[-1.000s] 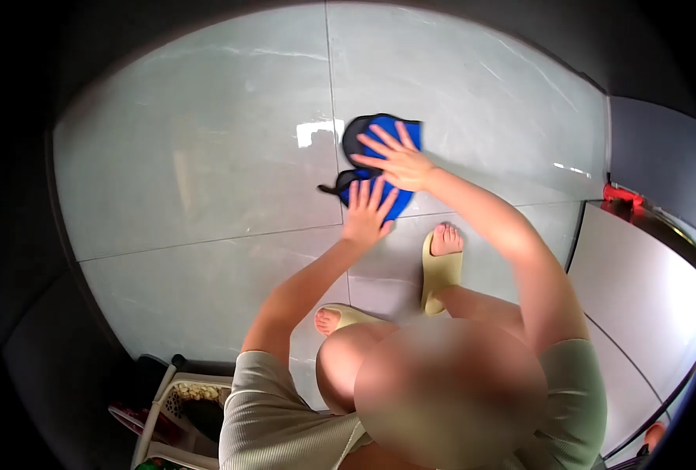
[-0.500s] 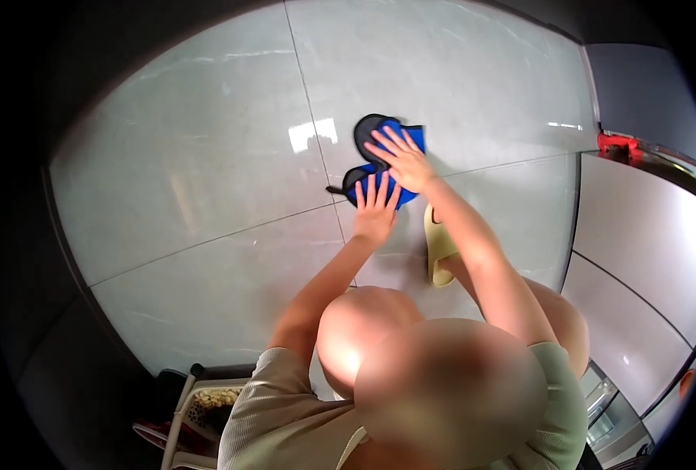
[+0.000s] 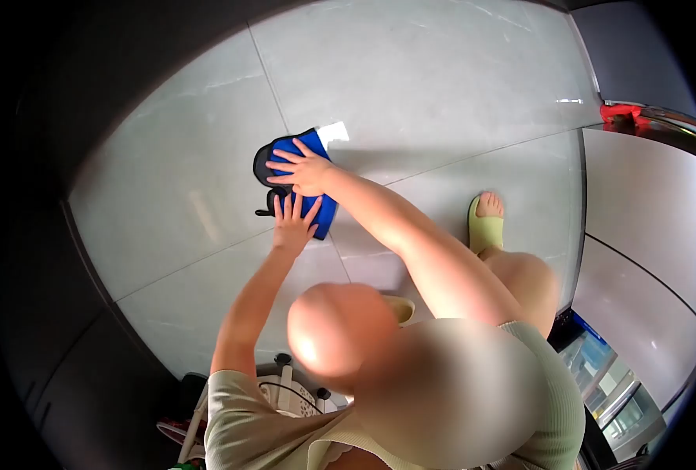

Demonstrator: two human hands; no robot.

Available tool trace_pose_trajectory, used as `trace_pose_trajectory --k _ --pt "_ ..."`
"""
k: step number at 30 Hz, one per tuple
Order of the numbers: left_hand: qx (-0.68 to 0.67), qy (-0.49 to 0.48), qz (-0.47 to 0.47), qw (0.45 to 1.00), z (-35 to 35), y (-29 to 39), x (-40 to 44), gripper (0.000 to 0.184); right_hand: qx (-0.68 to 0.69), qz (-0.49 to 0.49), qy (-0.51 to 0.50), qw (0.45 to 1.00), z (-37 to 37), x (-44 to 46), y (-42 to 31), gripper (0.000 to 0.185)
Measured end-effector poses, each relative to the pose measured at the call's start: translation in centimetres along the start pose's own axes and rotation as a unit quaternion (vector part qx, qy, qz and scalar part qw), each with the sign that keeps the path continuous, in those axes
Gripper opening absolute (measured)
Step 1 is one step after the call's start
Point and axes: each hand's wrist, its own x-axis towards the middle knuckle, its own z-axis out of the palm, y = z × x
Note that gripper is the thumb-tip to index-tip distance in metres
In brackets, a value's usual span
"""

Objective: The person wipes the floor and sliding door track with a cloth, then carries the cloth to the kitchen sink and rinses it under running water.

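A flat blue cloth piece with grey-black rounded lobes, dark edging and a small black loop [image 3: 322, 157] lies on the tiled floor; it looks like a mitt. My right hand [image 3: 305, 171] rests flat on its upper part, fingers spread and pointing left. On its lower part lies my left hand [image 3: 291, 229], fingers apart and pointing away from me. Both palms press down on the cloth, and neither hand grips it. Its middle is partly covered by my fingers.
Grey glossy floor tiles [image 3: 426, 86] surround the cloth. My foot in a yellow-green slipper [image 3: 486, 233] is on the right. White cabinet fronts [image 3: 638, 211] and a red object [image 3: 622, 114] stand along the right side. A light-coloured wheeled item [image 3: 285, 394] is near my left elbow.
Both hands and the cloth have slid left across the floor, onto the tile seam. The cloth is turned slightly. My slippered foot on the right now shows farther out.
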Motion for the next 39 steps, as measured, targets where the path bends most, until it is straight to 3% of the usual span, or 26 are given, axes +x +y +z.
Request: trace_pose_trajectory --k 3,7,11,15,21,24,27,30,33,34,39 --pt "0.004 -0.037 0.013 0.999 -1.1 0.2 0.2 0.069 0.018 -0.03 -0.006 0.999 0.1 -0.8 0.8 0.057" --pt "-0.018 -0.077 -0.005 0.997 -2.3 2.3 0.6 0.072 0.065 -0.087 0.127 0.986 0.1 -2.3 1.9 0.055" --pt "-0.053 -0.072 0.074 0.993 -3.0 1.7 1.0 0.069 0.056 0.033 0.23 0.971 -1.1 -4.8 0.8 0.051" --pt "-0.098 -0.037 0.12 0.987 -2.2 1.0 1.1 0.07 0.042 0.058 0.217 0.974 -1.5 -5.0 -0.4 0.05" --pt "-0.131 0.086 0.079 0.985 -3.6 1.8 0.2 0.07 -0.022 0.128 0.174 0.976 -4.5 -4.0 -2.0 0.055" --pt "-0.145 0.088 0.05 0.984 -3.6 2.9 0.9 0.068 -0.031 0.163 0.171 0.971 -4.2 -3.0 -2.0 0.059" --pt "-0.152 0.024 -0.042 0.987 -2.9 2.0 -1.5 0.074 0.023 0.05 0.167 0.984 -5.0 0.9 -4.0 0.063" --pt "-0.109 -0.006 -0.139 0.984 -1.9 -1.4 -3.4 0.078 0.061 -0.077 0.198 0.975 -3.0 7.8 -5.2 0.052" --pt "-0.078 0.014 -0.198 0.977 -1.7 -7.4 -3.0 0.079 0.05 -0.121 0.209 0.969 -4.5 14.9 -5.0 0.051" --pt "-0.058 0.005 -0.205 0.977 -6.8 -6.0 1.4 0.078 0.047 -0.111 0.237 0.964 -8.1 12.5 -0.6 0.05" --pt "-0.067 0.028 -0.22 0.973 -9.9 -4.8 10.0 0.083 0.054 0.004 0.299 0.953 -11.6 10.6 6.4 0.057"
